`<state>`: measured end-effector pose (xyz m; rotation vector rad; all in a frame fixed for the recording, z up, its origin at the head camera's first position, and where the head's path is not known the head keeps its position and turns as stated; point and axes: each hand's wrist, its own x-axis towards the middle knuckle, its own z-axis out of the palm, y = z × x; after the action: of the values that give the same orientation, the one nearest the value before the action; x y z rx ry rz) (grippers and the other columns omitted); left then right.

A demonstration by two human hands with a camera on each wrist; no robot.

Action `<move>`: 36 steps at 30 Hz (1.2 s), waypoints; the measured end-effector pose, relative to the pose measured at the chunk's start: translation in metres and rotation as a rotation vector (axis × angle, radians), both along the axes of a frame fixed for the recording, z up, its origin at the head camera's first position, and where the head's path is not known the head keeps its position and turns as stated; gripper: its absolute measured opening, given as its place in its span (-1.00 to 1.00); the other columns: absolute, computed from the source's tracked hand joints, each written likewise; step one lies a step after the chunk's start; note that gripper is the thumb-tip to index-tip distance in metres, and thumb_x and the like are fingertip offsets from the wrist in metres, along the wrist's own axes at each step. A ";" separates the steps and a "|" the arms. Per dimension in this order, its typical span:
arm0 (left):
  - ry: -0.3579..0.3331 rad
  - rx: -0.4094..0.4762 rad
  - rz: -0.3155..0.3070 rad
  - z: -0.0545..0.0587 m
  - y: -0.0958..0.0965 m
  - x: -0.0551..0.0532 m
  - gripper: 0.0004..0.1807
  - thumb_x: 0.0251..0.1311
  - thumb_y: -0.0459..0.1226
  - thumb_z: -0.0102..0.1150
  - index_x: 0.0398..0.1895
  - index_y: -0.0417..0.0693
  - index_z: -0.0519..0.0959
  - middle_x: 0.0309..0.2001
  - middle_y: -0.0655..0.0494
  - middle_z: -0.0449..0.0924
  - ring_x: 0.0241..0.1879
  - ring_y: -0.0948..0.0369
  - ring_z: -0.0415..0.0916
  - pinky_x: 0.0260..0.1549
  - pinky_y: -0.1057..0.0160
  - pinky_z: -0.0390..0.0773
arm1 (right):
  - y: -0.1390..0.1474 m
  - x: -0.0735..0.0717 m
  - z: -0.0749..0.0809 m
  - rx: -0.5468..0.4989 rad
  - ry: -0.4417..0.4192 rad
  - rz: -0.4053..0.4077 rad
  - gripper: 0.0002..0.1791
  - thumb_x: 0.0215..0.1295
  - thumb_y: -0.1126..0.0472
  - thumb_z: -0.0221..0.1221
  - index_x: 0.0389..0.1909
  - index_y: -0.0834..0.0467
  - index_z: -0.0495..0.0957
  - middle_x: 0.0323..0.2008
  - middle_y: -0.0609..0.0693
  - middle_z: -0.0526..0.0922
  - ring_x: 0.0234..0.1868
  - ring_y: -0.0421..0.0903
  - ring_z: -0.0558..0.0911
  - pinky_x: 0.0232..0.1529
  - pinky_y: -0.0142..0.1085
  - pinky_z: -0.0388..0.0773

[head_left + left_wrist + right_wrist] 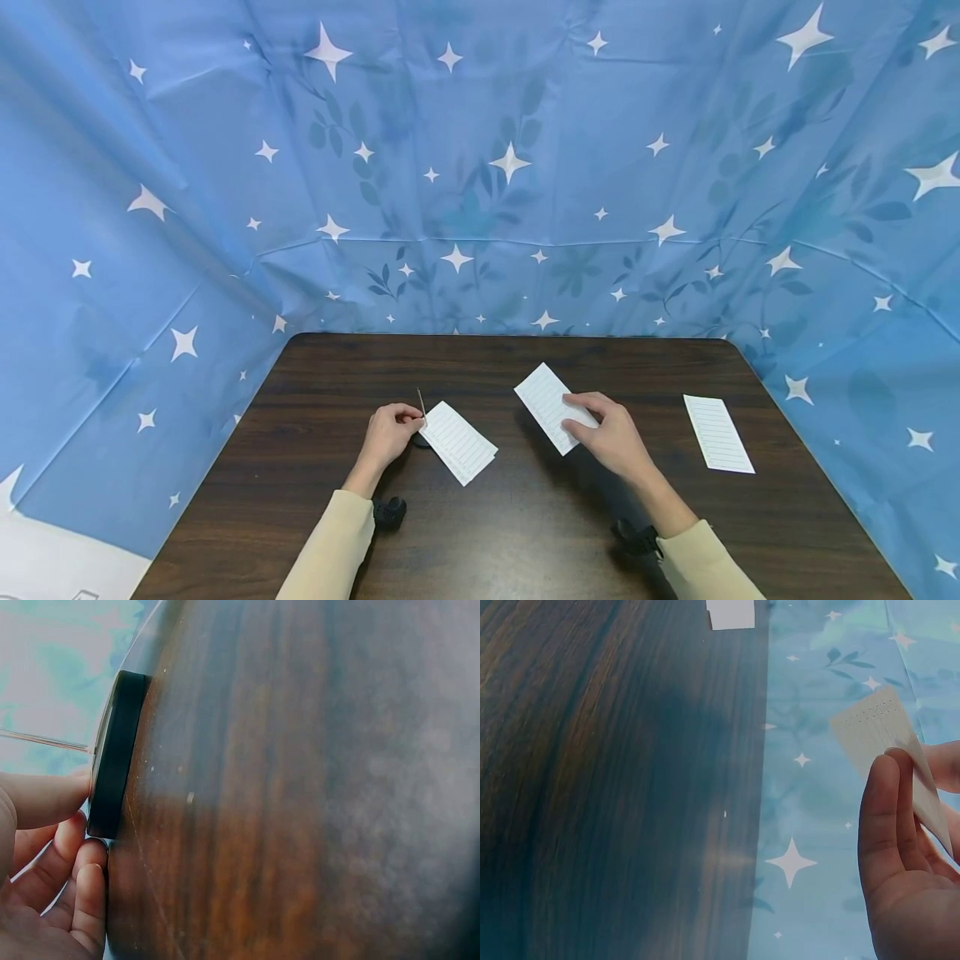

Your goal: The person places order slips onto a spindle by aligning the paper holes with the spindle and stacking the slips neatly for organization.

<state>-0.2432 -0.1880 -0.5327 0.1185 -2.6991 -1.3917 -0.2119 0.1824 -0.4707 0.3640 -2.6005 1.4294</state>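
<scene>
My left hand [392,429] is at a paper spike [422,404], a thin upright rod. In the left wrist view its round black base [118,754] has my thumb against its upper side and curled fingers by the rim. Lined white paper slips [459,443] lie overlapping, one corner right at the rod. Further right, my right hand [611,437] pinches another lined slip [546,402] between thumb and fingers, tilted above the table. The right wrist view shows this slip [874,724] with a row of small marks along one end.
A single lined slip [718,433] lies flat toward the right of the dark wooden table [600,358]. Blue star-patterned cloth [480,208] hangs behind and along the sides. Each wrist wears a black camera mount [388,512].
</scene>
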 end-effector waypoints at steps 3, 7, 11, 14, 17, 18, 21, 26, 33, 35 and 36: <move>-0.005 0.002 -0.002 0.000 0.000 0.000 -0.93 0.25 -0.32 0.36 -0.26 -0.14 0.75 -0.38 0.09 0.59 -0.39 0.16 0.43 -0.37 0.19 0.42 | -0.002 -0.001 0.000 0.004 -0.005 0.002 -0.56 0.24 0.29 0.40 0.16 0.23 0.64 0.08 0.15 0.65 -0.13 -0.01 0.60 -0.25 -0.32 0.53; -0.008 0.001 -0.008 -0.001 0.000 0.000 -0.92 0.26 -0.32 0.36 -0.25 -0.14 0.74 -0.37 0.08 0.59 -0.39 0.16 0.44 -0.38 0.19 0.42 | -0.005 -0.003 0.000 -0.011 -0.010 0.010 -0.56 0.24 0.28 0.40 0.16 0.23 0.65 0.09 0.14 0.65 -0.14 -0.02 0.60 -0.25 -0.32 0.54; -0.013 0.004 -0.008 -0.001 0.000 0.000 -0.92 0.26 -0.32 0.36 -0.24 -0.14 0.74 -0.37 0.08 0.59 -0.40 0.16 0.43 -0.39 0.19 0.42 | -0.008 -0.004 0.000 -0.037 -0.015 0.022 -0.55 0.24 0.28 0.40 0.16 0.22 0.65 0.09 0.13 0.65 -0.16 -0.02 0.60 -0.28 -0.33 0.55; -0.014 0.007 -0.007 0.000 0.000 0.000 -0.92 0.25 -0.31 0.36 -0.24 -0.14 0.75 -0.38 0.08 0.59 -0.40 0.16 0.44 -0.38 0.19 0.42 | -0.011 -0.004 0.002 -0.046 -0.011 0.026 -0.56 0.22 0.30 0.41 0.15 0.22 0.65 0.08 0.12 0.65 -0.16 -0.03 0.61 -0.27 -0.34 0.55; -0.014 0.009 -0.008 0.001 0.000 0.000 -0.92 0.25 -0.32 0.36 -0.24 -0.14 0.75 -0.38 0.09 0.59 -0.40 0.16 0.44 -0.38 0.19 0.42 | -0.015 -0.004 0.003 -0.054 -0.005 0.030 -0.56 0.21 0.31 0.41 0.14 0.22 0.66 0.06 0.11 0.66 -0.16 -0.02 0.61 -0.27 -0.34 0.55; -0.013 0.010 -0.010 0.001 0.000 0.000 -0.92 0.25 -0.32 0.36 -0.25 -0.14 0.75 -0.38 0.09 0.59 -0.40 0.16 0.44 -0.38 0.19 0.42 | -0.016 -0.004 0.004 -0.057 -0.004 0.031 -0.55 0.21 0.31 0.41 0.14 0.23 0.66 0.06 0.12 0.66 -0.16 -0.02 0.60 -0.27 -0.34 0.55; -0.010 0.010 -0.008 0.001 0.000 0.000 -0.92 0.24 -0.32 0.37 -0.26 -0.14 0.75 -0.39 0.09 0.59 -0.41 0.17 0.44 -0.38 0.19 0.42 | -0.019 -0.004 0.005 -0.070 -0.003 0.041 -0.55 0.21 0.32 0.41 0.14 0.23 0.65 0.06 0.13 0.66 -0.18 -0.02 0.60 -0.30 -0.34 0.56; -0.009 0.005 -0.006 0.000 0.000 0.000 -0.92 0.23 -0.32 0.37 -0.26 -0.14 0.75 -0.39 0.09 0.59 -0.40 0.17 0.43 -0.38 0.19 0.42 | -0.025 -0.004 0.006 -0.090 -0.005 0.054 -0.56 0.22 0.32 0.41 0.14 0.23 0.66 0.07 0.12 0.66 -0.19 -0.02 0.60 -0.31 -0.35 0.56; -0.006 0.013 -0.002 0.000 -0.001 0.000 -0.92 0.25 -0.33 0.36 -0.25 -0.14 0.75 -0.38 0.09 0.59 -0.40 0.16 0.44 -0.37 0.19 0.43 | -0.035 -0.005 0.010 -0.136 0.006 0.079 -0.56 0.23 0.30 0.41 0.14 0.23 0.66 0.07 0.11 0.66 -0.17 -0.03 0.61 -0.29 -0.35 0.57; -0.006 0.013 -0.004 0.000 -0.001 0.000 -0.92 0.25 -0.33 0.36 -0.24 -0.15 0.75 -0.38 0.08 0.59 -0.40 0.17 0.44 -0.37 0.19 0.44 | -0.037 -0.004 0.011 -0.143 0.011 0.082 -0.56 0.22 0.30 0.41 0.14 0.22 0.66 0.07 0.10 0.66 -0.17 -0.03 0.61 -0.29 -0.36 0.57; -0.007 0.012 -0.005 0.000 -0.001 0.000 -0.92 0.24 -0.33 0.36 -0.24 -0.15 0.75 -0.39 0.09 0.59 -0.40 0.17 0.44 -0.37 0.19 0.44 | -0.038 -0.004 0.012 -0.145 0.011 0.081 -0.56 0.22 0.31 0.42 0.14 0.22 0.66 0.06 0.09 0.66 -0.17 -0.03 0.61 -0.29 -0.36 0.57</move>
<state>-0.2433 -0.1886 -0.5323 0.1179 -2.6992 -1.4118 -0.2160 0.1443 -0.4588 0.4602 -2.4807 1.6260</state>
